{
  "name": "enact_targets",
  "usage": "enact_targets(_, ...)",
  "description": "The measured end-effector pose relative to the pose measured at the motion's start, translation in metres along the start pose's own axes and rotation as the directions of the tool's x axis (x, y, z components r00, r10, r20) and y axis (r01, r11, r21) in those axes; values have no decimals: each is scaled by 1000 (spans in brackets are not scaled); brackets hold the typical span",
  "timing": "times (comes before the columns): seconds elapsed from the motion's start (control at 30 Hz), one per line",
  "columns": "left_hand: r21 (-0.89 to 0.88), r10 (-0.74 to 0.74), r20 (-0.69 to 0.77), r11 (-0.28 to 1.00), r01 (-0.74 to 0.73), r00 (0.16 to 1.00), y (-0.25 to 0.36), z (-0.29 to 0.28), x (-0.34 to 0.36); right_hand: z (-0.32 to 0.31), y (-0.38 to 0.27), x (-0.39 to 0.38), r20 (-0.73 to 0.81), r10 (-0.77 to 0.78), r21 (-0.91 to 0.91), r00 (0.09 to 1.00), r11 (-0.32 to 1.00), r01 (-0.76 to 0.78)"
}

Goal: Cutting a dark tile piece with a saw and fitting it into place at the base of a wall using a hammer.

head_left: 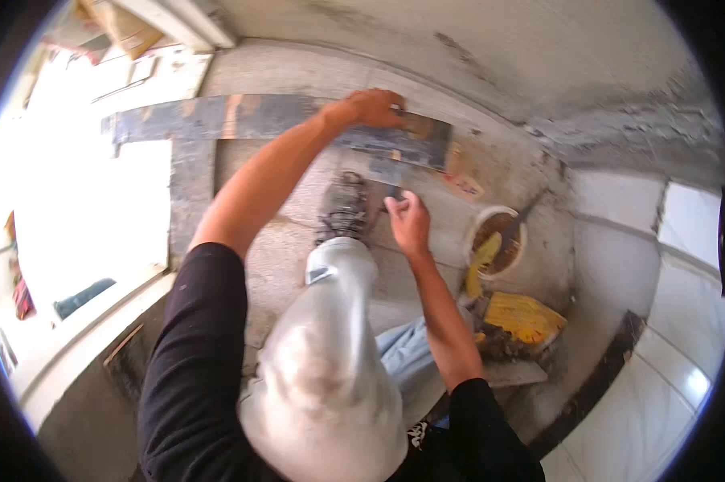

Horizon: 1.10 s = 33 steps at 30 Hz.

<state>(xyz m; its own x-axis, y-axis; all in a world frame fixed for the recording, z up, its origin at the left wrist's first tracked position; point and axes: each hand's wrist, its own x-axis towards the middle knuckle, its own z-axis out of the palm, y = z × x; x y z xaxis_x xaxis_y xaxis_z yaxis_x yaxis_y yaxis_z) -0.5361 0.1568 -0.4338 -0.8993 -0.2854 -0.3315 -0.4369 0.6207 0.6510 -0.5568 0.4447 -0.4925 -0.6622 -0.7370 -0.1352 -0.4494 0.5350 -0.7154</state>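
Observation:
A long dark board (282, 108) with worn brown patches lies across the floor ahead of me. My left hand (376, 108) is closed over it near its right end, with a small dark part showing at the fingertips. Just below the board, my right hand (409, 218) grips a putty knife (388, 171) by its dark handle. The flat grey blade reaches up to the board's lower edge; I cannot tell whether it touches. Between my arms are my raised knee in pale trousers and a dark shoe (345, 205) close to the board.
A white bucket (473, 233) with brown contents and a yellow-handled tool (481, 261) stands at right. Below it lies a yellow piece (523, 317) amid rubble. White tiles (620, 201) line the right wall. A second dark board (192, 193) extends down beside the bright opening at left.

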Motion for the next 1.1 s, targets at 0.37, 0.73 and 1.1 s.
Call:
enact_targets(0.37,28,-7,26,1000,7,1000,-51,19,17,-128,100,-97,-335,157,-246,929,937,-247)
enact_targets(0.73,-62,-33,62,997,37,998,15,21,-4,-111,106,-73,-465,302,116,832,953,-281)
enact_targets(1.1,-107,-30,112,993,42,993,-11,51,7,-132,-12,-132,-64,514,795,856,544,-267)
